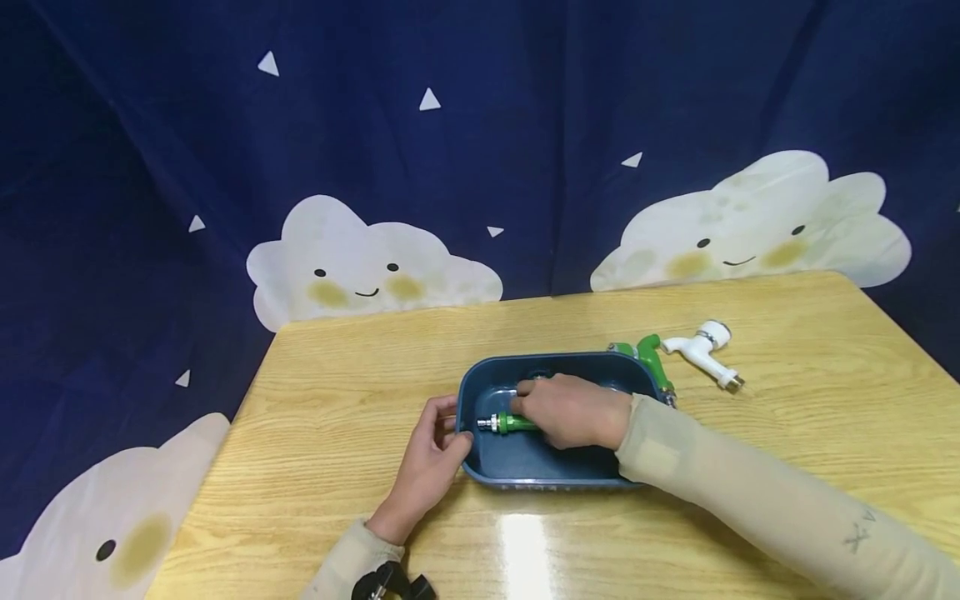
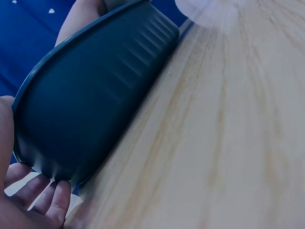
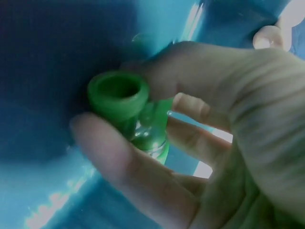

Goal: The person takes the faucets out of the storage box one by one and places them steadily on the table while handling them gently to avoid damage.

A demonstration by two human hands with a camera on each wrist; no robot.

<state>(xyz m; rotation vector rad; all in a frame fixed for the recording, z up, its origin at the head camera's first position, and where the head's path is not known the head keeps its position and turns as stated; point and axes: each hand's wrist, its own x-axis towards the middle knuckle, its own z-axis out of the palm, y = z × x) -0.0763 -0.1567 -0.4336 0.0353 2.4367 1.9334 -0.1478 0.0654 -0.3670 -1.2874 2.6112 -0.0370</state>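
Observation:
A dark blue plastic basin point(image 1: 517, 467) with rounded corners stands on the wooden table. My left hand point(image 1: 427, 462) grips its left end, thumb over the rim and fingers against the outer wall point(image 2: 81, 109). Inside the basin, my right hand point(image 1: 573, 412) holds a green tap point(image 1: 506, 423) that lies lengthwise, its metal threaded end toward the left wall. The right wrist view shows the tap's round green mouth point(image 3: 114, 107) between thumb and finger. Much of the tap's body is hidden under the right hand.
Behind the basin's far right corner lies another green tap point(image 1: 651, 354), partly hidden by the rim. A white tap point(image 1: 701, 354) with a brass end lies to its right. A dark blue curtain point(image 1: 480, 150) with clouds hangs behind the wooden table point(image 1: 360, 367).

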